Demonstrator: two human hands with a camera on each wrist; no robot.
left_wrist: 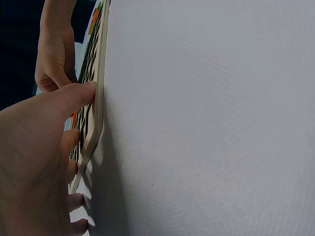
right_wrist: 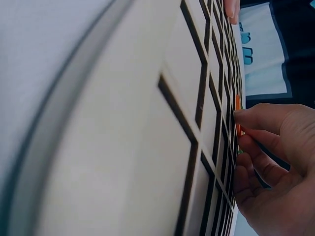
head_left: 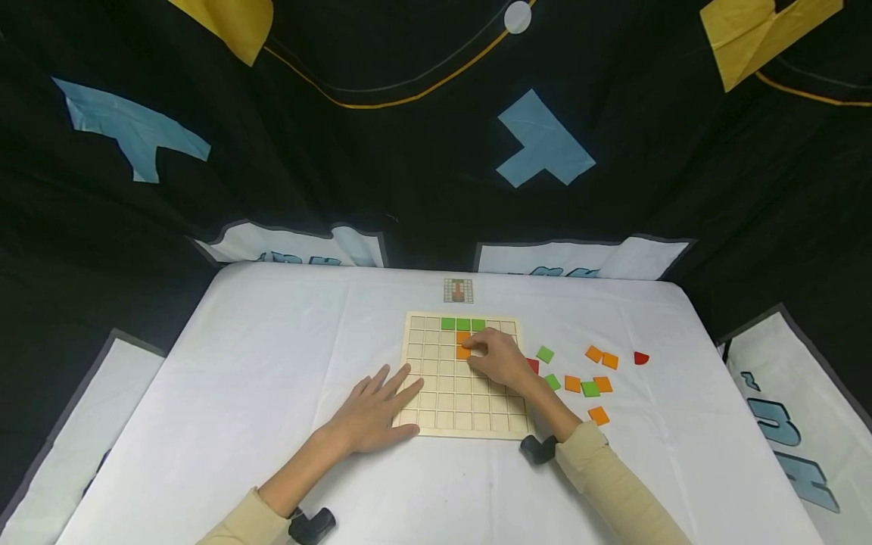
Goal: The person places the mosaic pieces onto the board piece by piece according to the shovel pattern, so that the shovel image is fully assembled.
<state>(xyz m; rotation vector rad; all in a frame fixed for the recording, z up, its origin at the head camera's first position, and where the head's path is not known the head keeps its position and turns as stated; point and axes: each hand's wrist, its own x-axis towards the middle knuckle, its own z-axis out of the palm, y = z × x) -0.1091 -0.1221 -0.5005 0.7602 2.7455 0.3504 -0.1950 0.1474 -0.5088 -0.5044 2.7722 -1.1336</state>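
A pale wooden grid board (head_left: 436, 418) lies on the table. Three green square tiles (head_left: 463, 324) sit in a row along its top, with an orange tile (head_left: 463, 337) below the middle one. One cell lower, my right hand (head_left: 502, 361) holds a second orange tile (head_left: 462, 353) at the board with thumb and forefinger; in the right wrist view its orange edge (right_wrist: 238, 102) shows at the fingertips. My left hand (head_left: 371, 412) rests at the board's lower left with its fingers spread, and its thumb (left_wrist: 78, 96) lies on the near edge.
Right of the board lie several loose orange tiles (head_left: 599, 415) and green tiles (head_left: 545, 353). A red piece (head_left: 534, 365) is at the board's right edge, and a rounded red one (head_left: 641, 358) lies farther right. Behind the board is a small picture card (head_left: 459, 291).
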